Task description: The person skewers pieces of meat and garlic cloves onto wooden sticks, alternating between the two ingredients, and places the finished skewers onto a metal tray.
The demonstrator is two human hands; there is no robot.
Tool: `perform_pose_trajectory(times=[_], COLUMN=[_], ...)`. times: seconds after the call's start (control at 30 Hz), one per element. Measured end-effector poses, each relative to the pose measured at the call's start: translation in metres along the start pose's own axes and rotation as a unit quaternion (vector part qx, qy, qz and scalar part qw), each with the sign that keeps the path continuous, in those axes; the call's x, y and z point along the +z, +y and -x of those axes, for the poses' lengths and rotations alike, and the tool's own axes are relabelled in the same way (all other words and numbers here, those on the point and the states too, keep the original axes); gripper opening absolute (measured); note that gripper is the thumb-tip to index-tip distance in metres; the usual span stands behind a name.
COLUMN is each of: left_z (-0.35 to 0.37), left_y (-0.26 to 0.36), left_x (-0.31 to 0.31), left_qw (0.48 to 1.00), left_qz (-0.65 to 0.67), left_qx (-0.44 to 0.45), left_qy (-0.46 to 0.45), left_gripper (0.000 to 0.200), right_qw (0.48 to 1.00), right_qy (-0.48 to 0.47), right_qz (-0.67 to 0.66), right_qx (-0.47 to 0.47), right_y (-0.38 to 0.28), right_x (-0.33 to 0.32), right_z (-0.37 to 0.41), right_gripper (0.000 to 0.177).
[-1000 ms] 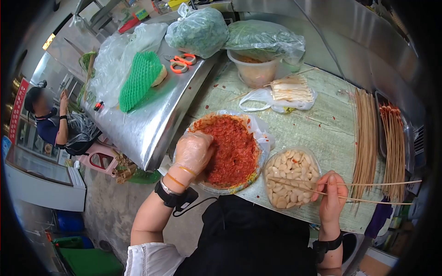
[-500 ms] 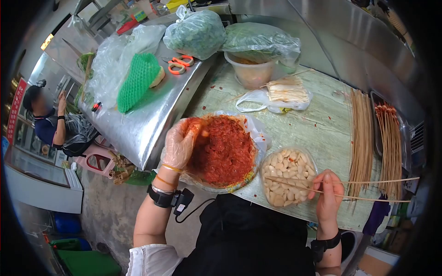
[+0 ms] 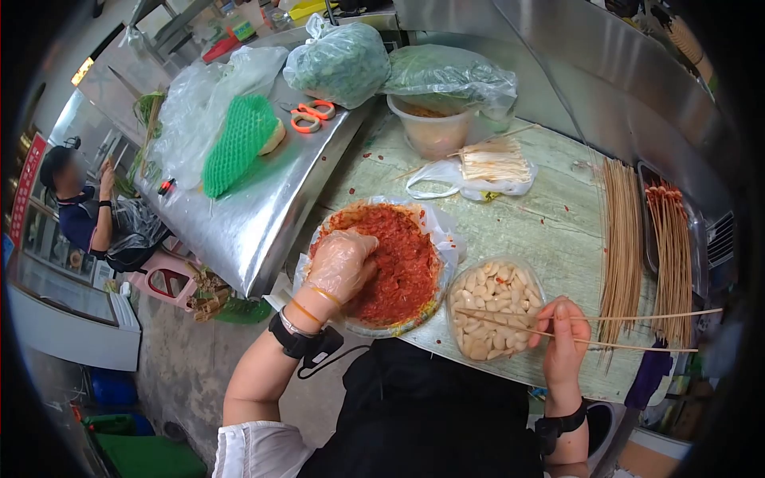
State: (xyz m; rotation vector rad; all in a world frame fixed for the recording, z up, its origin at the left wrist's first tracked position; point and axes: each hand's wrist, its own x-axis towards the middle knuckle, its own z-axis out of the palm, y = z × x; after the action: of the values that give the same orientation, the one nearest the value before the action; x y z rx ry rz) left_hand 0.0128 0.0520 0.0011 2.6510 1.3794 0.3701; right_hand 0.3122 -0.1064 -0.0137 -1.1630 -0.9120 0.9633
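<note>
My left hand (image 3: 344,261), in a clear plastic glove with a rubber band at the wrist, is down in a wide bowl lined with a plastic bag (image 3: 448,239). Red chili paste (image 3: 402,275) fills the bowl. The fingers are curled into the paste; whatever they grip is hidden. My right hand (image 3: 562,328) pinches two thin wooden skewers (image 3: 637,316). Their left ends reach over a clear tub (image 3: 456,325) of peeled garlic cloves (image 3: 496,299), and the other ends stick out to the right.
Bundled skewers (image 3: 620,247) lie at right beside a metal tray (image 3: 700,239). Behind the bowl are enoki mushrooms (image 3: 496,163), a plastic tub (image 3: 434,131) and bagged greens (image 3: 339,64). Orange scissors (image 3: 312,115) rest on a steel counter (image 3: 263,215). Another person (image 3: 80,203) stands far left.
My left hand has turned and moved right and down, from the bowl's left rim into the red paste. My right hand and its skewers have barely shifted.
</note>
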Motion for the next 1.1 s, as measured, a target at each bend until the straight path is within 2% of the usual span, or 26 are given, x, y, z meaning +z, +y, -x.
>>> perform_pose_trajectory(times=[0.2, 0.33, 0.4, 0.43, 0.53, 0.57, 0.6, 0.63, 0.67, 0.77, 0.83, 0.87, 0.93, 1.0, 1.07, 1.1], left_z=[0.003, 0.004, 0.003, 0.004, 0.007, 0.009, 0.011, 0.015, 0.014, 0.011, 0.009, 0.013, 0.01, 0.012, 0.012, 0.013], left_y=[0.002, 0.005, 0.007, 0.004, -0.006, -0.006, -0.004, -0.001, 0.0, 0.007, 0.022, 0.012, 0.022, 0.026, 0.032, 0.032], left_x=[0.003, 0.007, 0.006, 0.006, 0.005, 0.006, 0.006, 0.007, 0.004, -0.005, -0.019, -0.012, -0.021, -0.02, -0.012, 0.0], left_qw=[0.999, 0.993, 0.995, 0.996, 0.986, 0.985, 0.919, 0.801, 0.779, 0.772, 0.759, 0.778, 0.823, 0.809, 0.714, 0.703], left_qz=[0.029, -0.083, -0.066, -0.017, 0.167, 0.169, 0.376, 0.561, 0.601, 0.611, 0.631, 0.611, 0.551, 0.571, 0.675, 0.682], left_qx=[-0.026, 0.08, 0.067, 0.077, -0.026, -0.025, -0.119, -0.209, -0.177, -0.173, -0.131, -0.128, -0.087, -0.101, -0.156, -0.156], left_qy=[-0.007, 0.03, 0.023, 0.045, 0.001, 0.002, -0.004, -0.012, 0.005, 0.037, 0.095, 0.067, 0.112, 0.098, 0.102, 0.129], left_gripper=[0.012, 0.014, 0.013, 0.013, 0.01, 0.01, 0.01, 0.012, 0.013, 0.016, 0.018, 0.022, 0.023, 0.021, 0.02, 0.019], right_qw=[1.0, 0.999, 0.998, 0.999, 0.999, 0.999, 0.999, 0.999, 1.0, 1.0, 0.999, 0.999, 0.999, 1.0, 1.0, 0.999], right_qy=[0.016, 0.017, 0.032, 0.026, 0.014, 0.016, 0.018, 0.019, 0.013, 0.001, -0.003, -0.008, -0.011, -0.014, -0.015, -0.018], right_qz=[-0.002, 0.017, 0.004, -0.005, -0.009, -0.004, 0.003, 0.007, 0.004, 0.014, 0.032, 0.03, 0.033, 0.016, 0.023, 0.026], right_qx=[0.02, 0.033, 0.047, 0.026, 0.032, 0.028, 0.028, 0.031, 0.025, 0.022, 0.031, 0.024, 0.021, 0.017, 0.007, -0.002], right_y=[-0.002, 0.002, 0.002, 0.004, 0.005, 0.003, 0.002, 0.001, 0.0, -0.004, -0.009, -0.011, -0.02, -0.032, -0.041, -0.044], right_x=[0.002, -0.002, -0.001, -0.001, -0.003, -0.001, -0.001, -0.001, -0.001, -0.001, -0.003, -0.003, -0.004, -0.004, -0.01, -0.012], right_z=[0.001, 0.001, 0.002, 0.0, -0.001, 0.0, 0.001, 0.002, 0.002, 0.0, 0.001, 0.001, 0.001, -0.001, -0.002, -0.002], right_gripper=[0.03, 0.03, 0.03, 0.03, 0.031, 0.031, 0.032, 0.032, 0.032, 0.032, 0.033, 0.033, 0.033, 0.034, 0.034, 0.034])
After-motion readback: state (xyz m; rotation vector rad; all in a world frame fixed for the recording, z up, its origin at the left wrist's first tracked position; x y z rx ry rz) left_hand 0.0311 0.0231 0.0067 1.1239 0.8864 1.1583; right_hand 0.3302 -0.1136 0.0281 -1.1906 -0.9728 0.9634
